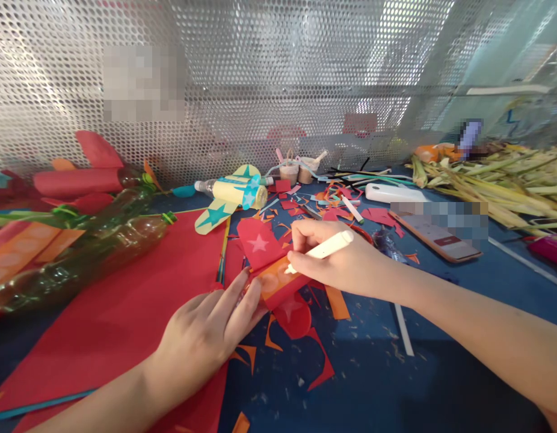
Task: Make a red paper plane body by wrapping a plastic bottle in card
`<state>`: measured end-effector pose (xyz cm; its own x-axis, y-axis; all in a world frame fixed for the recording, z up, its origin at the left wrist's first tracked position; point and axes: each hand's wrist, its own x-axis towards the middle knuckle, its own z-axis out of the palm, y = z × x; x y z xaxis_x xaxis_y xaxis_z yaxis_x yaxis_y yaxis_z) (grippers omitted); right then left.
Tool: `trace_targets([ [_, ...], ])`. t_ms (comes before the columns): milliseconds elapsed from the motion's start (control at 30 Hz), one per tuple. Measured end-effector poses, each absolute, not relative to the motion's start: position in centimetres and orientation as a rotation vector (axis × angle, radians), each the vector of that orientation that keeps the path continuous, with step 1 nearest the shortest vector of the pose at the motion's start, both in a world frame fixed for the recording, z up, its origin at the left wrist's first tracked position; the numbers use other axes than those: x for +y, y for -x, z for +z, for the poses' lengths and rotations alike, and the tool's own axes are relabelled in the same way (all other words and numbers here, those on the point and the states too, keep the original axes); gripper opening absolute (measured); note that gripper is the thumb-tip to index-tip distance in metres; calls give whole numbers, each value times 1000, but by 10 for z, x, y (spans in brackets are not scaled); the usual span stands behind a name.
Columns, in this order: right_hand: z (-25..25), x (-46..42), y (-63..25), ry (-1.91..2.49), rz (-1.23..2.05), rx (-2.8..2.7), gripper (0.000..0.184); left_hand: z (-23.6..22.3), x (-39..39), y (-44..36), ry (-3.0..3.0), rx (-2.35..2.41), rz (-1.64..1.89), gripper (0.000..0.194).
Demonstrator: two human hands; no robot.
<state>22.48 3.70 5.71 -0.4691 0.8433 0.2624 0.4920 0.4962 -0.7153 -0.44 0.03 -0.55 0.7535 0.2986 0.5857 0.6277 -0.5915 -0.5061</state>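
Note:
My right hand [326, 255] pinches a white marker [330, 245], its tip down on the orange strip [273, 279] of a red paper toy plane. Pale circles show along that strip. The red paper plane [259, 243] lies on the table, with a faded star on each of its two red wings. From the left, my left hand [210, 322] grips the end of the plane's body, thumb and fingers around it; part of that end is hidden. Behind it stands a finished-looking yellow toy plane [233, 192] with teal stars, built on a small clear bottle.
Large red paper sheets [138, 288] lie at left under green plastic bottles [107, 246]. Paper scraps [305, 201] litter the middle. A phone [436, 234], a white case [393, 193] and dry stalks [495, 180] are at right. Perforated metal [260, 78] rises behind the table.

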Motion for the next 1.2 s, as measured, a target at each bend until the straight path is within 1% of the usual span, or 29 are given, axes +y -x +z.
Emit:
trace_targets([
  [267, 56, 38, -225, 1080, 755, -2134, 20, -9, 2, 6, 2226, -703, -582, 26],
  [533, 58, 36, -224, 1097, 794, -2140, 19, -10, 3, 5, 2215, -684, -606, 24],
  [733, 59, 37, -225, 1127, 675, -2141, 21, -8, 2, 5, 2215, -671, -615, 25],
  [1200, 57, 39, -227, 1082, 681, -2130, 20, -7, 3, 4, 2205, -670, -618, 24],
])
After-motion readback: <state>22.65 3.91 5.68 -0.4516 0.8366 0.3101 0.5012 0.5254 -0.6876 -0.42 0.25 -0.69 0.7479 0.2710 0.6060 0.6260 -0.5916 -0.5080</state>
